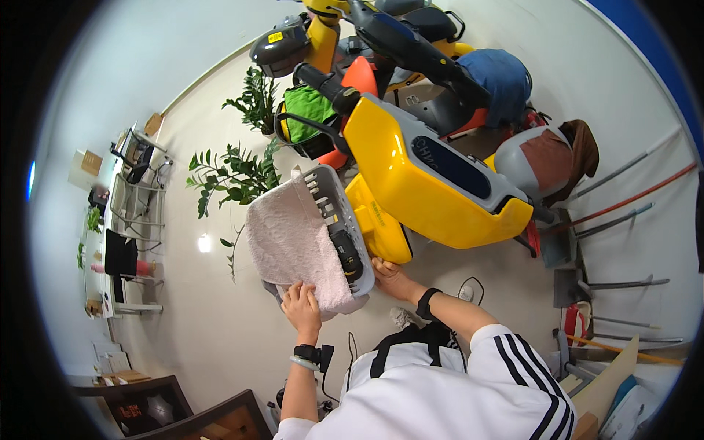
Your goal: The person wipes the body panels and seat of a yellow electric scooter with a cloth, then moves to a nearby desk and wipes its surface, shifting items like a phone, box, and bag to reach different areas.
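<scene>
A grey plastic basket (pixel 330 190) stands in front of me, beside the yellow front fender (pixel 379 225) of an electric scooter (pixel 429 176). A pale pink towel (pixel 291 236) drapes over much of the basket, and a black object (pixel 345 254), perhaps a tool, shows inside. My left hand (pixel 301 305) lies at the towel's near edge, its fingers curled on the cloth. My right hand (pixel 391 278) is at the basket's near right corner, close to the fender tip; what its fingers grip is partly hidden.
Leafy potted plants (pixel 236 176) stand left of the basket. More scooters are parked beyond, one with a green cloth (pixel 308 113) in its basket. Brooms and dustpans (pixel 569 286) lean at the right wall. Desks (pixel 113 236) line the left wall; framed pictures (pixel 220 421) stand at lower left.
</scene>
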Tool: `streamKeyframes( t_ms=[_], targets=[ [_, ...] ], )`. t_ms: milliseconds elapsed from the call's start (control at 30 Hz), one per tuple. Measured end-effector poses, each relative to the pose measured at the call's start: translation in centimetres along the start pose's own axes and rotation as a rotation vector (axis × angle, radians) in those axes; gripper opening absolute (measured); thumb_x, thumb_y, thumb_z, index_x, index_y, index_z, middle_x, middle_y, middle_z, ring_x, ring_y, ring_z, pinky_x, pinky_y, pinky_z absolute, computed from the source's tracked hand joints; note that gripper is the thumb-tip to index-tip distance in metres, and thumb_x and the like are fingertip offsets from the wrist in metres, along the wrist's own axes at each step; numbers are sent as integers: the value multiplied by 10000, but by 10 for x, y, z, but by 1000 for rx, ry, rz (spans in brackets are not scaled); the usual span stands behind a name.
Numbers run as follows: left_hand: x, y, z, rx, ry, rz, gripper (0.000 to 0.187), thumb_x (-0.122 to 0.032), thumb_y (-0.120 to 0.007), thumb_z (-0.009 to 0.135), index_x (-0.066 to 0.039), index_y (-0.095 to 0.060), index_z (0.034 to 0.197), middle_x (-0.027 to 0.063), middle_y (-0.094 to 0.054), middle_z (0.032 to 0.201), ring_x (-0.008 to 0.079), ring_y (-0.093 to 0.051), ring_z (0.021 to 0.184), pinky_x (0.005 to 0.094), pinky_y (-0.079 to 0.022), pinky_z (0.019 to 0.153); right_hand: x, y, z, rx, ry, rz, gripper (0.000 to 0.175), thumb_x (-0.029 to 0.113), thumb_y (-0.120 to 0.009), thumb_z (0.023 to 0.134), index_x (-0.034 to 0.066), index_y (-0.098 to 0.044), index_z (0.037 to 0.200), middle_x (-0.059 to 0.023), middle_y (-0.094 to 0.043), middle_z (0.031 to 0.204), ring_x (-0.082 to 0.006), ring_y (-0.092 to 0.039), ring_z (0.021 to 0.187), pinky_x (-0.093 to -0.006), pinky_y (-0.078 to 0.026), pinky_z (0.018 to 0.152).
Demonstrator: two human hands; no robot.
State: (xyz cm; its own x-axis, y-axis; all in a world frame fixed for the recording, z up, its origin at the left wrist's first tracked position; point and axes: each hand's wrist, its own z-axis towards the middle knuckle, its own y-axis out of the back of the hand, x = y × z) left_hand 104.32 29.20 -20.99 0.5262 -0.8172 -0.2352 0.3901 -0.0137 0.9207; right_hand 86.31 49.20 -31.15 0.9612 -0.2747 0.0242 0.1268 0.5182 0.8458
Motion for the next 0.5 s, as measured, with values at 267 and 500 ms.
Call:
streamKeyframes(
  t_ms=[267, 500],
  targets=[
    [2, -5, 0, 1, 4, 42, 137, -196, -570, 916, -214, -703, 945, 6, -628, 1181, 262, -555, 1098, 433, -409, 939, 2, 24, 7, -74, -65, -4, 325, 167, -597, 813, 58, -678, 1108, -50, -537, 1231, -201, -468, 1154, -299, -345, 953],
    [2, 0, -1, 37, -17, 60, 150, -188, -560, 923, -217, -698, 976, 10, -625, 1192, 265, -554, 1098, 432, -416, 933, 10, -12, -7, 476, 251, -86, 267, 169, -629, 787, 144, -788, 1000, 20, -521, 1365, -199, -411, 1283, -288, -345, 994]
  ],
)
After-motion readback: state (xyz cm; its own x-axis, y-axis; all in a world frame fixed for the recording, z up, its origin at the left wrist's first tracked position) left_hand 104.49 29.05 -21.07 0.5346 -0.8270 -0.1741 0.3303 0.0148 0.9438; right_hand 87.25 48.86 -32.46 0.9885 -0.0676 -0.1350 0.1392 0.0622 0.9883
